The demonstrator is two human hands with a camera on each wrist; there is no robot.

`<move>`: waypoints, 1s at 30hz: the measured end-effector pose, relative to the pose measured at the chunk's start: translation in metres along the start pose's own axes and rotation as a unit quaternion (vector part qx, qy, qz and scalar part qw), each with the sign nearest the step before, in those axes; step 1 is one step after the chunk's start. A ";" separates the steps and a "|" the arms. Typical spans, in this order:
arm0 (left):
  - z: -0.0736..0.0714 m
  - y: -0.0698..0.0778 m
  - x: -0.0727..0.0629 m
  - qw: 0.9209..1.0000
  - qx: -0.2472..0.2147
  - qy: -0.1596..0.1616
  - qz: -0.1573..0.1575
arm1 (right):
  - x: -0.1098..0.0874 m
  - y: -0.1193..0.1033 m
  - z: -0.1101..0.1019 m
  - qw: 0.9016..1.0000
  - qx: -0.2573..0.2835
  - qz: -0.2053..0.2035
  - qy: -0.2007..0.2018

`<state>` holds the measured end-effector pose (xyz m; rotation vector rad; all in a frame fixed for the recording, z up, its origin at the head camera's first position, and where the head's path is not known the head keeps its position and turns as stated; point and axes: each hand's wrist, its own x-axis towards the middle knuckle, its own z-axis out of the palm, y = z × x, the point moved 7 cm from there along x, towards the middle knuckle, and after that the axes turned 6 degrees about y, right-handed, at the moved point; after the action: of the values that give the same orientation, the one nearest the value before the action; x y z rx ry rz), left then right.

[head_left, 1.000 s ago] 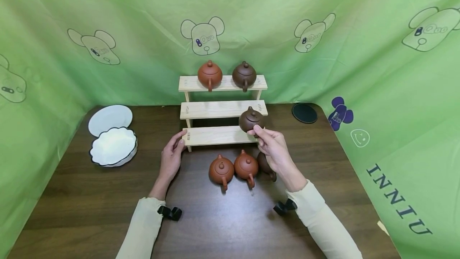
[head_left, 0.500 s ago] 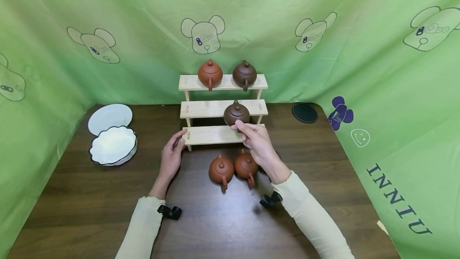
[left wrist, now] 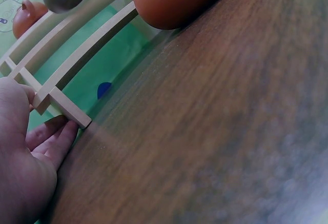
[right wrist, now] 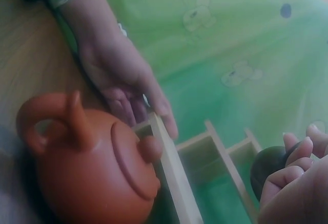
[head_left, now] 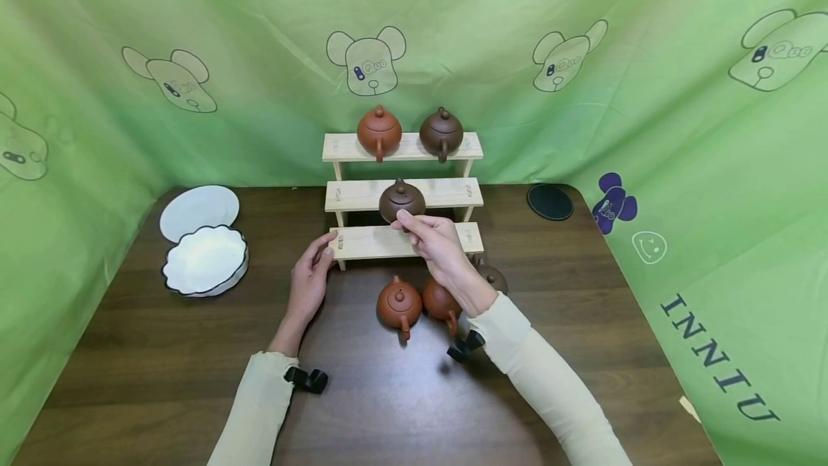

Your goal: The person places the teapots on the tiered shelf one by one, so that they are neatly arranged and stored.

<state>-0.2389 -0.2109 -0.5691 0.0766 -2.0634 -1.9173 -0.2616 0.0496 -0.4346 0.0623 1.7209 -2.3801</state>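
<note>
My right hand (head_left: 438, 244) pinches the handle of a dark brown teapot (head_left: 401, 200), which is held upright in front of the middle tier of a pale wooden three-tier stand (head_left: 371, 243). In the right wrist view the dark teapot (right wrist: 264, 170) shows only in part behind curled fingers. My left hand (head_left: 307, 283) holds the left end of the stand's lowest tier; the left wrist view has its fingers (left wrist: 60, 138) around the front leg. Two reddish-brown teapots (head_left: 398, 304) stand on the table before the stand, the right one partly hidden by my right forearm.
Another dark teapot (head_left: 494, 278) sits behind the right forearm. On the top tier stand a reddish teapot (head_left: 379, 129) and a dark one (head_left: 441, 131). At left lie a white oval plate (head_left: 199, 211) and a scalloped dish (head_left: 205, 259); a black round coaster (head_left: 550, 202) lies back right.
My right hand has carried the dark teapot leftward and slightly farther back, from the stand's right end to near its middle. The left hand stays on the stand's left end.
</note>
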 end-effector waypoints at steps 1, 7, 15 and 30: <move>0.000 0.000 0.000 1.000 0.001 -0.001 -0.002 | 0.001 0.001 0.003 1.000 0.003 0.003 -0.003; -0.001 -0.003 0.002 0.999 0.025 0.004 -0.021 | 0.009 0.004 0.013 1.000 0.011 0.014 -0.006; -0.003 -0.018 0.006 0.999 0.022 -0.002 -0.025 | 0.018 0.009 0.024 1.000 0.024 0.018 -0.008; -0.002 -0.016 0.004 0.999 0.021 0.000 -0.043 | 0.041 0.015 0.044 1.000 0.000 0.020 -0.003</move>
<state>-0.2451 -0.2156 -0.5834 0.1779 -2.1333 -1.9235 -0.2956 -0.0019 -0.4413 0.0898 1.7006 -2.3491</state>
